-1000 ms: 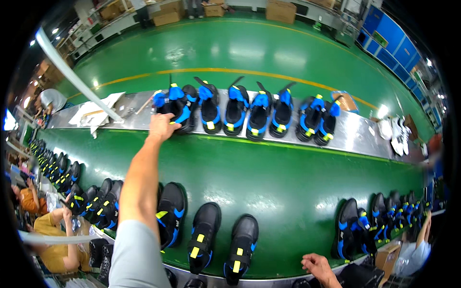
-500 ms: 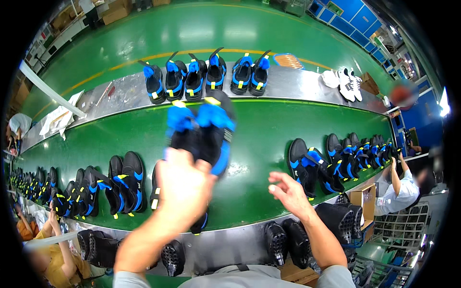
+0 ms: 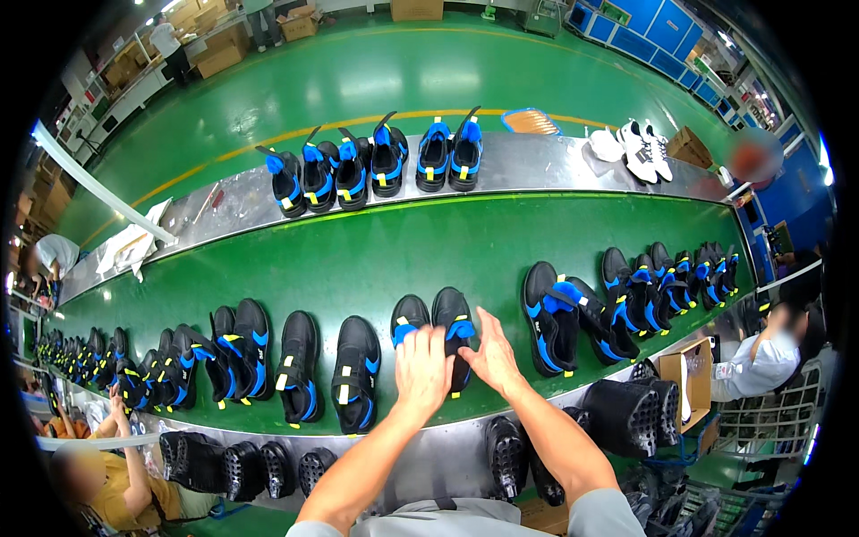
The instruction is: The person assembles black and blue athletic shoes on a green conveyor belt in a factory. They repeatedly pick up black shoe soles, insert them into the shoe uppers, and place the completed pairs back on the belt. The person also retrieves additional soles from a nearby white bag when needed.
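Two black-and-blue shoes, a left one (image 3: 411,311) and a right one (image 3: 451,307), rest side by side on the green belt, toes pointing away from me. My left hand (image 3: 422,369) lies over the heel end of the left shoe, fingers stretched forward, partly covering both shoes. Beside the right shoe, my right hand (image 3: 491,356) is open, with thumb and fingers apart. To the left on the belt are two more black shoes with yellow tabs, one (image 3: 299,353) farther left and one (image 3: 356,362) closer to my left forearm.
Rows of similar shoes line the green belt (image 3: 268,268) on both sides. Several upright shoes (image 3: 387,166) and white sneakers (image 3: 639,154) stand on the metal ledge (image 3: 528,170) beyond. Black boots (image 3: 628,412) and a cardboard box (image 3: 687,380) are near right. Co-workers sit at both sides.
The pair of shoes my left hand held up in the air is now down on the belt. My left hand has moved right and released them; my right hand has come in closer beside them.
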The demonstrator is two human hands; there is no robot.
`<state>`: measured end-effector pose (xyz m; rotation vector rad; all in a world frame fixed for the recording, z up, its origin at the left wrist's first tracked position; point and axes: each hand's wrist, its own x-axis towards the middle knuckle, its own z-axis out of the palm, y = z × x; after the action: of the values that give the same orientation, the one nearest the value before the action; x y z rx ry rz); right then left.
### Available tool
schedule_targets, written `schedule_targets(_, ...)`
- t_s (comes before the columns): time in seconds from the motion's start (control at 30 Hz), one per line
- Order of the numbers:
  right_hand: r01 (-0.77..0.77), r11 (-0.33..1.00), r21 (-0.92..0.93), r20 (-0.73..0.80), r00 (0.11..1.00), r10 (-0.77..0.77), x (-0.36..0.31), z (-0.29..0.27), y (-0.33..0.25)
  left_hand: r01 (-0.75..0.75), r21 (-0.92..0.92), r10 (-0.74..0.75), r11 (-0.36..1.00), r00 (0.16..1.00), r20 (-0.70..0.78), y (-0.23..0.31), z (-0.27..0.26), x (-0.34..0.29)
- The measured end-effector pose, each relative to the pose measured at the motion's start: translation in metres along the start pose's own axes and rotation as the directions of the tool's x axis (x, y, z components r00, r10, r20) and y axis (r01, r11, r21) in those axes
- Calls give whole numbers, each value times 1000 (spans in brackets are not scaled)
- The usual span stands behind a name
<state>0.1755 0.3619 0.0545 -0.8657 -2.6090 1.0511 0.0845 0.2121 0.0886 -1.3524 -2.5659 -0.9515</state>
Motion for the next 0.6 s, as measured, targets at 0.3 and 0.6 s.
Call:
schedule_targets(0.3,46,999,22,168,985,-49,38,5,-2,448,-240,-229,861,764,603,-86,41,55)
schedule_targets(0.6,-5,999,48,265,964,-8,68,26,10,645,-322,-305,693,666,680,-107,30,56)
